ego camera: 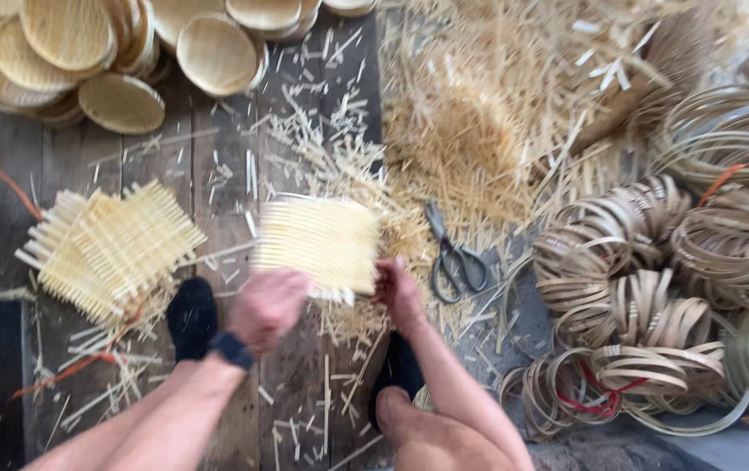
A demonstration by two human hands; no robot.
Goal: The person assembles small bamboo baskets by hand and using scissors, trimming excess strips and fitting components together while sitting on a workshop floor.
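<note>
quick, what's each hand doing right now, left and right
Left hand: closed on the near edge of the woven bamboo mat, blurred.
Right hand: closed on the mat's near right corner.

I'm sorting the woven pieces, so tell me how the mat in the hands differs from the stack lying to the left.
The held mat is one sheet, gripped at its near edge by the left hand and right hand; the stack of mats is several sheets lying untouched on the plank floor. The held mat sits square to the camera, the stack skewed. Both are pale woven strips with loose ends.
</note>
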